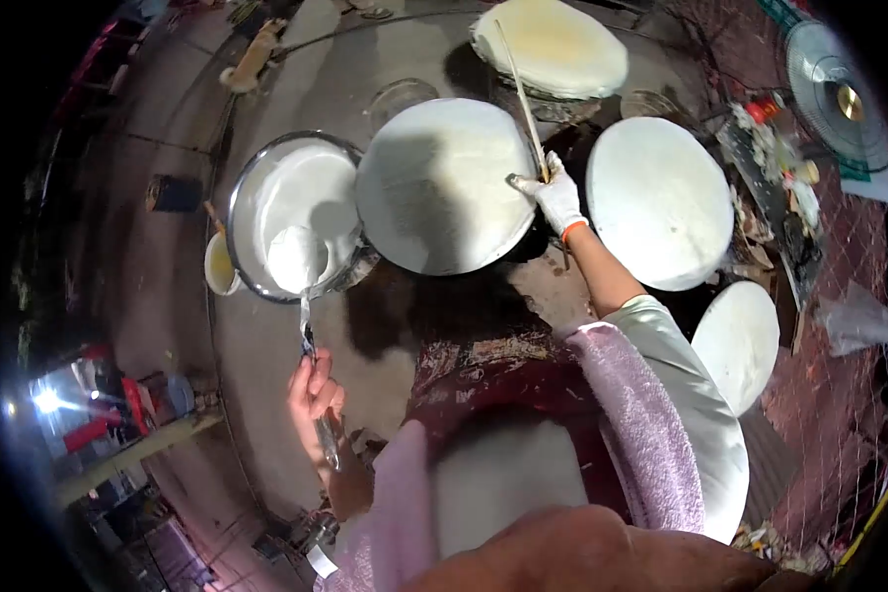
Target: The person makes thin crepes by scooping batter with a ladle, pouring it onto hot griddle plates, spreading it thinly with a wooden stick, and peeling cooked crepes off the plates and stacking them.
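My left hand [316, 395] is closed round the handle of a metal ladle [298, 259], whose bowl is over or in white liquid in a wide metal basin [235, 232]. To the right of the basin is a large round white disc [449, 187]. At that disc's right edge my right hand [551, 194], in a white glove with an orange cuff, holds a thin stick [523, 99] that points up and away. Whether the glove touches the disc I cannot tell.
More round discs stand at the right [661, 202], lower right [738, 345] and top [553, 49]. A fan [829, 94] is at the upper right. A small bowl [221, 264] and a dark cylinder [175, 193] are left of the basin. An animal [257, 57] is at the upper left.
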{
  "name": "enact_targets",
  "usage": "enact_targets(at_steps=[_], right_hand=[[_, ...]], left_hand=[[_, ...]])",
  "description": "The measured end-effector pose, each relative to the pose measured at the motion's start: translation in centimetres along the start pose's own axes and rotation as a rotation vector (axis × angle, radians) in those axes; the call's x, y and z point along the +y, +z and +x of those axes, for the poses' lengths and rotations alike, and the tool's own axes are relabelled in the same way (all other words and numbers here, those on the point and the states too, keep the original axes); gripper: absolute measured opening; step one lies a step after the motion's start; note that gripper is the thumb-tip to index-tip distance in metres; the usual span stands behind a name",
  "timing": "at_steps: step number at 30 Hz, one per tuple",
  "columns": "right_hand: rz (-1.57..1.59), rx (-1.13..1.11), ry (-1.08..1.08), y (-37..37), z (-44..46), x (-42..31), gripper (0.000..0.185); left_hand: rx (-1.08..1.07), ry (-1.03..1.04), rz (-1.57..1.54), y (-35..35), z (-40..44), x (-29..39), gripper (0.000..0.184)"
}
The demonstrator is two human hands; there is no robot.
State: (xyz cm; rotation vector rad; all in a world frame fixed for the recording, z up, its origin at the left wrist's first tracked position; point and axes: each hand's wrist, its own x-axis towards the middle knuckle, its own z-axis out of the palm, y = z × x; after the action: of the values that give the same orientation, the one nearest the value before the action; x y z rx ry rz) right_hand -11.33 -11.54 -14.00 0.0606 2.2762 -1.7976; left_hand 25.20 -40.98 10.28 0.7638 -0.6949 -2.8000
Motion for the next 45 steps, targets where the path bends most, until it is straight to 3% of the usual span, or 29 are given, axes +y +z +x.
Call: enact_targets(at_steps=[4, 6, 8, 12, 13, 16, 18, 21, 22, 26, 30, 33, 34, 36, 37, 39, 40, 41, 42, 43, 45], right_hand=[[-0.365, -0.063, 0.046, 1.1, 2.2, -3.3, 0.086], [-0.403, 0.067, -0.098, 2.3, 2.5, -3.5, 0.074], [-0.466, 0.034, -0.126, 3.1, 0.5, -8.1, 0.072], [-0.169, -0.001, -0.294, 5.9, -2.3, -13.0, 0.065], [-0.071, -0.006, -0.300, 6.6, -4.0, -15.3, 0.062], [0.059, -0.030, -0.268, 8.7, -6.1, -19.5, 0.060], [0.113, -0.018, -0.186, 9.6, -7.2, -22.3, 0.057], [0.054, 0.022, -0.086, 9.5, -8.4, -27.2, 0.050], [0.098, 0.037, -0.146, 8.8, -7.7, -27.3, 0.049], [0.085, 0.005, -0.062, 4.2, -3.7, -31.9, 0.048], [-0.173, -0.195, -0.085, -2.7, 7.5, -32.3, 0.045], [-0.680, -0.149, -0.376, -8.2, 16.2, -33.6, 0.044], [-0.717, -0.182, -0.499, -9.3, 17.2, -35.3, 0.047], [-1.023, 0.042, -0.786, -10.0, 19.1, -37.7, 0.049], [-1.055, 0.065, -0.827, -9.7, 19.2, -38.4, 0.049], [-1.211, 0.095, -0.886, -8.0, 19.5, -38.6, 0.045], [-1.180, 0.047, -0.973, -7.1, 19.9, -37.3, 0.044], [-1.321, 0.143, -0.883, -5.6, 20.3, -35.3, 0.043], [-1.361, 0.116, -0.934, -5.2, 21.7, -32.4, 0.044], [-1.570, 0.123, -0.876, -4.9, 24.0, -28.6, 0.053], [-1.563, 0.107, -0.960, -4.1, 25.9, -21.7, 0.067]], left_hand=[[-0.109, 0.032, -0.181, -2.9, -1.2, 1.6, 0.039], [-0.109, 0.067, -0.231, -3.7, -1.3, 2.4, 0.039], [-0.100, 0.042, -0.375, -3.8, -0.9, 3.3, 0.034], [-0.185, -0.059, -0.492, -8.0, 1.8, 7.3, 0.031], [-0.228, -0.070, -0.419, -8.7, 2.3, 8.1, 0.030], [0.086, 0.137, 0.116, -7.8, 3.2, 10.2, 0.026], [0.220, 0.174, 0.225, -7.3, 4.2, 11.3, 0.027], [0.066, 0.078, 0.190, -7.8, 5.5, 13.2, 0.031], [0.078, 0.074, 0.186, -7.8, 5.7, 13.3, 0.031], [0.128, 0.077, 0.234, -5.5, 6.9, 13.0, 0.031], [0.176, 0.131, 0.287, -3.3, 8.0, 10.7, 0.031], [0.079, 0.054, 0.133, -2.5, 9.1, 9.2, 0.030], [0.056, 0.009, 0.062, -2.5, 9.3, 8.8, 0.030], [0.123, 0.024, -0.003, -2.6, 9.5, 7.1, 0.030], [0.189, 0.044, 0.034, -2.1, 9.7, 6.3, 0.031], [-0.012, -0.059, -0.327, -2.2, 10.6, 5.4, 0.034], [-0.096, -0.135, -0.492, -2.2, 11.1, 5.0, 0.035], [-0.106, -0.119, -0.430, 0.1, 11.1, 4.5, 0.035], [-0.111, -0.102, -0.369, 1.6, 11.1, 4.1, 0.036], [-0.047, -0.079, -0.291, 2.0, 11.2, 3.7, 0.034], [0.003, -0.004, -0.168, 3.5, 11.5, 2.9, 0.033]])
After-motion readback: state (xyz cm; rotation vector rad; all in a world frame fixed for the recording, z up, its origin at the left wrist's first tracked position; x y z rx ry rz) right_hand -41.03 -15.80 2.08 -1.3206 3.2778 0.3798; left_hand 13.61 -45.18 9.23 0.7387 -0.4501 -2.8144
